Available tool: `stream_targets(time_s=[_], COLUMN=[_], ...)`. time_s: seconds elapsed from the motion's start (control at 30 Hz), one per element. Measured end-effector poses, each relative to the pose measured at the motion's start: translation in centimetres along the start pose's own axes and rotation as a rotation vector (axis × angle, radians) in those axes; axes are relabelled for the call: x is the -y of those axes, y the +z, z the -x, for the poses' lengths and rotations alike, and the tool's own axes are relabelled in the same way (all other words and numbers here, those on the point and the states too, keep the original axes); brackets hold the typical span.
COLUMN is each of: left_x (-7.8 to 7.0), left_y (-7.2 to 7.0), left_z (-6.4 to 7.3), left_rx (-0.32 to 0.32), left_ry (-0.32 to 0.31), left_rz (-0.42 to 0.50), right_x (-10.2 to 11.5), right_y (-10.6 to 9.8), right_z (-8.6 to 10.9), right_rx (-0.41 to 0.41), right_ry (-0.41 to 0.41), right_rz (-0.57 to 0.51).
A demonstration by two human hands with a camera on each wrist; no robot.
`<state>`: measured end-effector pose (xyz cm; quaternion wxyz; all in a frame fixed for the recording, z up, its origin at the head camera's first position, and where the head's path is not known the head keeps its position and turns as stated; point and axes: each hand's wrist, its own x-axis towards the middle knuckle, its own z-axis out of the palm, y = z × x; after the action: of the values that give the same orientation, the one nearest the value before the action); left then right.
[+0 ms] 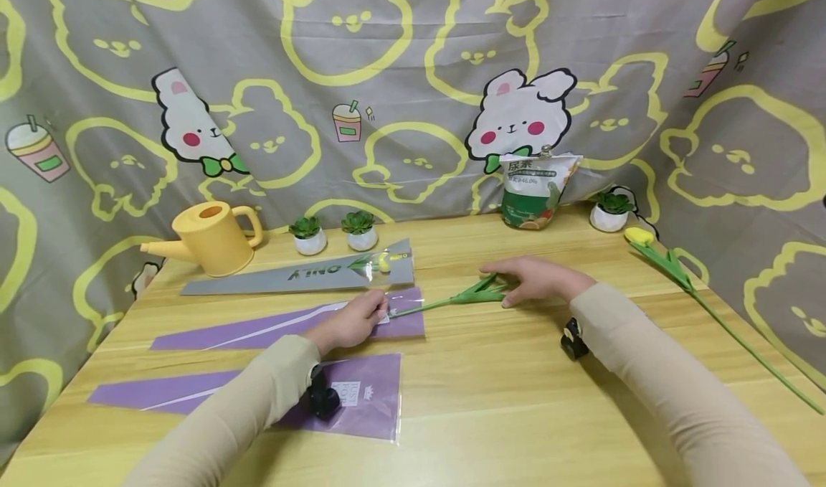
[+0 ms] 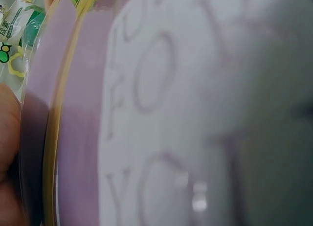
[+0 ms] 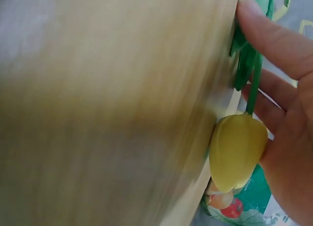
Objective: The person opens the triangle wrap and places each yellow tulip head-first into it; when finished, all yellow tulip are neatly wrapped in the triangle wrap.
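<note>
My left hand [image 1: 353, 320] pinches the open end of the middle purple flower sleeve [image 1: 258, 331], whose printed face fills most of the left wrist view. From the right, my right hand [image 1: 542, 279] holds an artificial tulip [image 1: 479, 295] around its green leaves, the thumb on one side and the fingers on the other. Its stem points left, and the stem's end lies at the sleeve's mouth beside the left fingers. The yellow flower head [image 3: 238, 151], below the palm in the right wrist view, is hidden by the hand in the head view.
A grey sleeve [image 1: 258, 280] with a yellow tulip inside lies behind; another purple sleeve [image 1: 381, 401] lies in front. A yellow watering can [image 1: 219, 239], small potted succulents [image 1: 310, 236] and a white-green bag [image 1: 538, 193] stand along the back. Another tulip [image 1: 690, 286] lies at right.
</note>
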<state>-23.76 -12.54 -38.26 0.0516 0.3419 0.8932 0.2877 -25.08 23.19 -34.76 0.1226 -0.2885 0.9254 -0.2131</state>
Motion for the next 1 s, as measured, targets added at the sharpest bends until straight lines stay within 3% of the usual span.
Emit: stream_targets(time_s=[0.3, 0.7, 1.0], left_x=[-0.1, -1.1, -1.6], left_y=[-0.1, -0.4, -0.1], left_z=[0.0, -0.6, -0.6], left_rx=[-0.013, 0.026, -0.054], left_ry=[-0.015, -0.03, -0.025], left_rz=[-0.003, -0.05, -0.113], right_x=[0.1, -0.1, 1.0], right_y=[0.4, 0.8, 0.8], right_z=[-0.2, 1.3, 2.0], right_rx=[-0.061, -0.177, -0.281], right_ry=[-0.049, 0.047, 0.129], right_rz=[0.141, -0.009, -0.12])
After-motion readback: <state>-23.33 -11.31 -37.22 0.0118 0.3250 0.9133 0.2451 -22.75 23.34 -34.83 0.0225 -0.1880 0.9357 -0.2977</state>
